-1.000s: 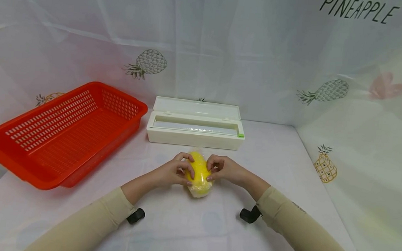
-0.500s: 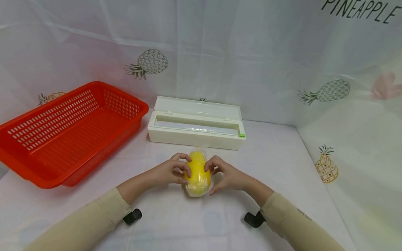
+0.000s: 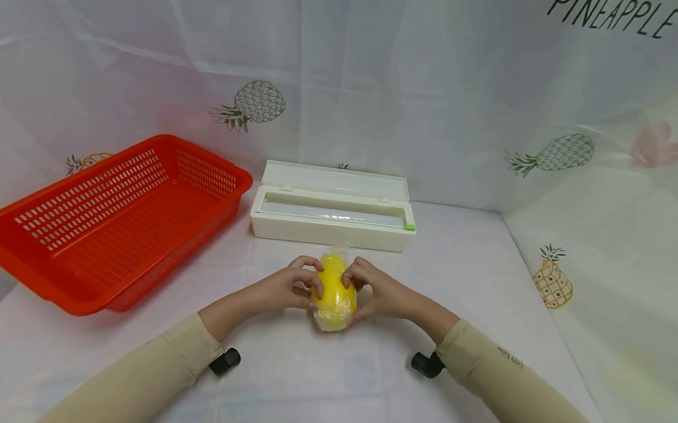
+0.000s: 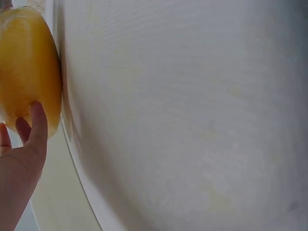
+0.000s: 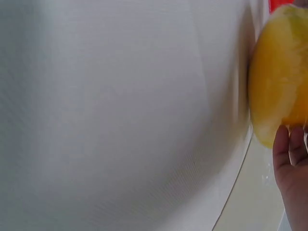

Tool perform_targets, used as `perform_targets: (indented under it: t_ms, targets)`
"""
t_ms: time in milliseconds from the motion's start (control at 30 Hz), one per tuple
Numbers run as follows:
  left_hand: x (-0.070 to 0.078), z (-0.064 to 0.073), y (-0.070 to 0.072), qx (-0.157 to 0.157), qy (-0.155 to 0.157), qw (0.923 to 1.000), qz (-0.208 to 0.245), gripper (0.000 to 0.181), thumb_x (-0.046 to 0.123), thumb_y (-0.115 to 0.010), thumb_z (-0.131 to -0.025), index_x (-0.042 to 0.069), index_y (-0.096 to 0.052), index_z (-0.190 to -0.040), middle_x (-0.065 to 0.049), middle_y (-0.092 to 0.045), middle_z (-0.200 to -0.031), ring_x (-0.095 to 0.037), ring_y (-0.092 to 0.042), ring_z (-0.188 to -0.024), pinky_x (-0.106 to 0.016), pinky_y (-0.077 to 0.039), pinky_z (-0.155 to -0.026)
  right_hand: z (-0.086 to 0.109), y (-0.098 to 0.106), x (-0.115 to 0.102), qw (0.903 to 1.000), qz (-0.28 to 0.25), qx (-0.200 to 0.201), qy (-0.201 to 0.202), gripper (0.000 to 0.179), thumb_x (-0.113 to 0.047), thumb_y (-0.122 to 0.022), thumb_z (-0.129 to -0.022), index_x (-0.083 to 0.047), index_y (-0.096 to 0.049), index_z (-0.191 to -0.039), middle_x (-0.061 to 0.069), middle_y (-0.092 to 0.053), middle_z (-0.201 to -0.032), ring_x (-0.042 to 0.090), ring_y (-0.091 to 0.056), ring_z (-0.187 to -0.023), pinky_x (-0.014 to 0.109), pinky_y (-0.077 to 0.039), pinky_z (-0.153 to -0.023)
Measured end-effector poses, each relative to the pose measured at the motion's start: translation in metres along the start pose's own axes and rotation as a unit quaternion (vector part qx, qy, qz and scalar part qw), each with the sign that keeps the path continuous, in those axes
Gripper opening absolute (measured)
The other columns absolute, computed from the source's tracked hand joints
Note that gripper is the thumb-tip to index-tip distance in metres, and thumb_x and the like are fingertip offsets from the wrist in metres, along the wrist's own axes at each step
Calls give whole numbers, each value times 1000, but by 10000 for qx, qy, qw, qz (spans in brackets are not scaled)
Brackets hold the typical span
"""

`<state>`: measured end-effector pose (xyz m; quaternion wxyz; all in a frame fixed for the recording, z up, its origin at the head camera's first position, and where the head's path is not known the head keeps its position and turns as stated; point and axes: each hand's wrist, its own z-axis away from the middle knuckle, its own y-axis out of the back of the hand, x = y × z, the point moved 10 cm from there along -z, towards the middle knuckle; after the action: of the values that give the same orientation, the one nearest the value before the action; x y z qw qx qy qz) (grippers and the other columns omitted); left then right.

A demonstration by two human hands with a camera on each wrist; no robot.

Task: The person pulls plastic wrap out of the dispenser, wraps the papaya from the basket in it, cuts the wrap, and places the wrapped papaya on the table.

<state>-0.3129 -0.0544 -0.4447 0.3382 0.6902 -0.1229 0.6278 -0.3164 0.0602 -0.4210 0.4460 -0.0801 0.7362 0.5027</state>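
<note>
A yellow fruit [image 3: 335,297], shaped like a mango, lies on the white cloth in the head view with clear cling film around it. The film is bunched at its near end. My left hand [image 3: 290,288] grips its left side with curled fingers. On the other side my right hand [image 3: 382,293] holds it, fingertips on the upper right and thumb at the lower right. Both wrist views show the fruit only in part: fingers of the left hand [image 4: 24,149] touch it in one, and those of the right hand [image 5: 292,161] in the other.
Behind the fruit stands a white cling film dispenser [image 3: 331,233], lid raised, with a roll of film inside. A red perforated basket [image 3: 117,220] sits to the left. A cloth printed with pineapples hangs at the back and right.
Half a second ago my right thumb moved off the fruit and down; now it is back against the lower right side. My left hand keeps its grip.
</note>
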Motion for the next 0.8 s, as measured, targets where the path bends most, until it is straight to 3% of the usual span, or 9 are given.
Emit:
perform_targets:
  t_ms: [167, 333, 500, 633, 800]
  targets:
    - [0, 0, 0, -89, 22, 10000, -11, 16, -2, -77, -81, 4, -66, -91, -11, -32, -134, -28, -50, -106, -33, -50, -94, 2, 3, 5, 9984, -535, -116, -134, 44, -10, -87, -72, -9, -57, -104, 4, -47, -103, 19, -51, -102, 39, -50, -91]
    - [0, 2, 4, -83, 179, 9992, -340, 21, 0, -78, -81, 11, -67, -96, -5, -37, -137, -27, -49, -111, -31, -52, -91, 7, 4, 11, 9932, -1076, -37, -437, 31, -3, -77, -81, -4, -61, -108, 7, -52, -107, 24, -52, -104, 44, -48, -94]
    - [1, 3, 4, -78, 250, 9979, -599, 20, 13, -71, -89, 15, -62, -107, -4, -41, -145, -30, -51, -119, -44, -48, -97, 18, 3, 10, 9899, -1269, -7, -629, 23, -7, -67, -91, -6, -65, -115, 7, -56, -112, 26, -54, -101, 41, -48, -92]
    - [2, 3, 8, 338, 583, 9931, -956, 24, 32, -72, -87, 21, -56, -101, 1, -48, -145, -29, -50, -124, -53, -43, -100, 24, 1, 3, 9907, -1230, -84, -578, 27, -12, -62, -96, -9, -66, -122, 6, -56, -115, 29, -52, -103, 42, -47, -93]
    - [6, 3, 15, 951, 1016, 9764, -1653, 40, 37, -85, -74, 23, -52, -93, 7, -56, -137, -28, -50, -124, -52, -44, -98, 24, -4, -6, 9923, -1077, -245, -553, 29, -14, -61, -97, -10, -66, -125, 3, -57, -119, 28, -50, -110, 41, -46, -94]
